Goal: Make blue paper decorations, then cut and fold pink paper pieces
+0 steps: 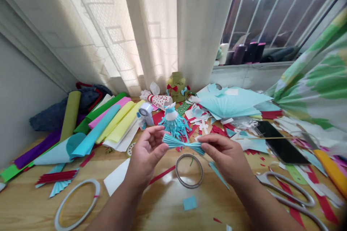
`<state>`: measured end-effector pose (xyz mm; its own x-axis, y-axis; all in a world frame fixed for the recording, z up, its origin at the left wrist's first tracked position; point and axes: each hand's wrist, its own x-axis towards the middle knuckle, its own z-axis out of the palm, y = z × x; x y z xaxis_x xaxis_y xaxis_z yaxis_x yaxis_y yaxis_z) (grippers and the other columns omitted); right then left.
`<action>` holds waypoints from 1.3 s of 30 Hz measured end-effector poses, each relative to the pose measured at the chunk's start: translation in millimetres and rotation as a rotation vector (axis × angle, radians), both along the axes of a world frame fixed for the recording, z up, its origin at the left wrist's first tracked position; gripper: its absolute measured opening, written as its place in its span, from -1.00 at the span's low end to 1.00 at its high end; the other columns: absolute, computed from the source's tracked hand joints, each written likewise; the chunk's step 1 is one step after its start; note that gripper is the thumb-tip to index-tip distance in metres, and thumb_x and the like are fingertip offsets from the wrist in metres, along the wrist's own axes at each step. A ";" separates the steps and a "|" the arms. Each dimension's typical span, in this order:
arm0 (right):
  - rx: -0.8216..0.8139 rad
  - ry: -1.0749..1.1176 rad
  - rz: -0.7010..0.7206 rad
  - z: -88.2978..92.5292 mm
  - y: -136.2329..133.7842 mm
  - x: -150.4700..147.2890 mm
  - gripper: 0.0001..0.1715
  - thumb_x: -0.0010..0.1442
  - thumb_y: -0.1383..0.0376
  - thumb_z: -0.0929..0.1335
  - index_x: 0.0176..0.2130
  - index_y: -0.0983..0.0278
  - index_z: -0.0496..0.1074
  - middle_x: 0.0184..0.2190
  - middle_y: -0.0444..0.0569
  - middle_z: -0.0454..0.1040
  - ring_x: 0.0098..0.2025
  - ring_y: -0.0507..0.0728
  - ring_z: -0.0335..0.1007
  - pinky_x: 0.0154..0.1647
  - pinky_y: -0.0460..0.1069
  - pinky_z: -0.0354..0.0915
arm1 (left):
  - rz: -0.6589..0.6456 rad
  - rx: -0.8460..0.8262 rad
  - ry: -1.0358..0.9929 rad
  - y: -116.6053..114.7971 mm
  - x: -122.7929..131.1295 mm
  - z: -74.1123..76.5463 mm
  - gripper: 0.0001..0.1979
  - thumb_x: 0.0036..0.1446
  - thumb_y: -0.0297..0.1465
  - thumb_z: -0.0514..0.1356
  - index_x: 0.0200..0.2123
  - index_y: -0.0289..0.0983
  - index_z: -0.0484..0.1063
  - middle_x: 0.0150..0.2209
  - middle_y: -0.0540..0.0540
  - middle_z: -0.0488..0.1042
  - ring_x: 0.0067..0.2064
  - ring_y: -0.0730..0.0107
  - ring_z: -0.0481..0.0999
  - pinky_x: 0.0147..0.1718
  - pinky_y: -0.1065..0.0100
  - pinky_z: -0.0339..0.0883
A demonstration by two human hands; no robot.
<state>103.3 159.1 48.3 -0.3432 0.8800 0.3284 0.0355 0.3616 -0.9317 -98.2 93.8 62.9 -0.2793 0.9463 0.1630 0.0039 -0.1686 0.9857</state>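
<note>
Bare forearms point(114, 216) reach up from the bottom of the head view over a wooden table point(29, 205). Left hand point(145, 153) and right hand point(226, 158) are curled, fingertips pinching opposite ends of a pleated blue paper fan point(183, 143), held in the air above a roll of tape point(189, 186). Just behind stands a fringed blue paper figure point(173, 124). Rolls of coloured paper point(108, 113) lie to the left, and scissors point(298, 196) lie to the right.
</note>
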 end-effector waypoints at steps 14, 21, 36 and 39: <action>0.615 -0.059 -0.219 9.5 -32.8 31.9 -0.61 0.03 0.55 0.39 -0.19 0.16 0.47 -0.26 -0.07 0.52 -0.22 0.11 0.47 -0.19 0.03 0.38 | 0.529 0.577 0.245 -3.8 8.0 -5.1 -0.83 0.04 -0.50 0.17 -0.24 -0.20 0.39 -0.32 -0.01 0.38 -0.28 0.41 0.39 -0.19 0.32 0.30; 0.550 -0.248 -0.372 -21.0 -73.9 89.3 -0.72 0.01 0.50 0.42 -0.28 0.17 0.48 -0.33 -0.06 0.51 -0.28 0.15 0.47 -0.25 0.06 0.38 | -0.257 0.069 0.927 -4.4 7.2 -25.1 -0.86 0.12 -0.47 0.10 -0.33 -0.22 0.46 -0.31 -0.08 0.48 -0.25 0.30 0.44 -0.21 0.26 0.29; 0.634 -0.312 -0.502 -66.2 -120.0 98.3 -0.59 -0.02 0.57 0.41 -0.21 0.17 0.47 -0.29 -0.04 0.49 -0.27 0.14 0.45 -0.23 0.06 0.38 | -0.229 0.187 1.221 -7.6 6.1 -34.3 -0.94 0.08 -0.42 0.13 -0.43 -0.23 0.37 -0.39 -0.04 0.47 -0.29 0.30 0.38 -0.08 0.16 0.17; 0.653 -0.370 -0.413 -69.5 -115.7 79.5 -0.65 0.02 0.55 0.38 -0.21 0.21 0.46 -0.29 0.00 0.48 -0.27 0.13 0.44 -0.25 0.03 0.38 | 0.037 0.236 1.078 -13.7 3.2 -28.9 -0.91 0.11 -0.41 0.11 -0.44 -0.23 0.34 -0.46 0.01 0.43 -0.37 0.36 0.38 -0.19 0.26 0.23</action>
<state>182.8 43.5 -21.2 -0.2220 0.6312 0.7432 0.5435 0.7129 -0.4431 -95.0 80.2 34.0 0.0902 0.8533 0.5136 0.8511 -0.3339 0.4052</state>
